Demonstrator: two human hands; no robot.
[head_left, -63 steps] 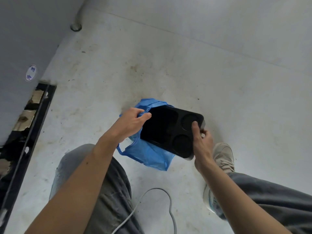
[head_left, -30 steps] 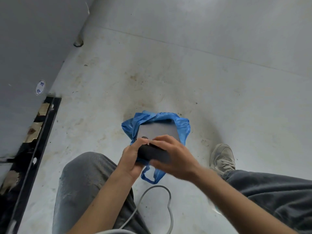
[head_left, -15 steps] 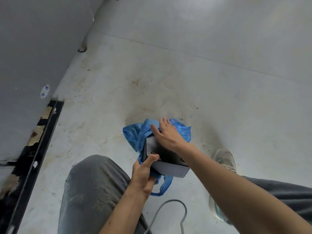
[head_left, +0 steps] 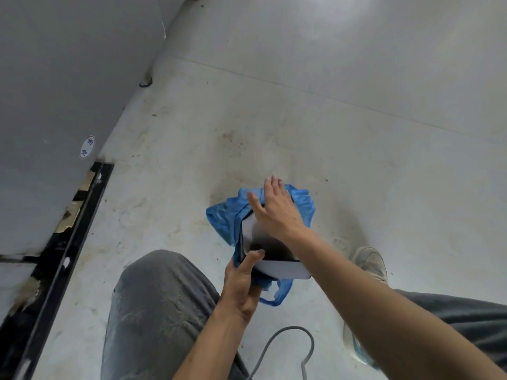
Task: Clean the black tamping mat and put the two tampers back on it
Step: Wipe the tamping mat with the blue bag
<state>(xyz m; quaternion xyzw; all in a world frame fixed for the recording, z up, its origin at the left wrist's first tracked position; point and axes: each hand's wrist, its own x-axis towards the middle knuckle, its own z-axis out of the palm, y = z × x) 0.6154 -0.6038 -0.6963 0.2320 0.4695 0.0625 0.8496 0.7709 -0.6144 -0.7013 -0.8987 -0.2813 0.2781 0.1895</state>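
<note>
I hold the black tamping mat (head_left: 274,257) tilted over an open blue plastic bag (head_left: 225,218) on the floor. My left hand (head_left: 242,286) grips the mat's near left corner, thumb on its top face. My right hand (head_left: 275,212) lies flat on the mat's far part, fingers spread and reaching over the bag's rim. The mat's pale side edge (head_left: 285,271) faces me. Neither tamper is in view.
The floor (head_left: 329,133) is pale, stained concrete. A grey wall with a round sticker (head_left: 87,150) and a black strip (head_left: 63,250) runs along the left. My knees, a shoe (head_left: 370,261) and a grey cable (head_left: 288,341) fill the bottom.
The mat went from held up in both hands to tilted over the bag. My right hand left its edge and has slid flat across its face toward the far end.
</note>
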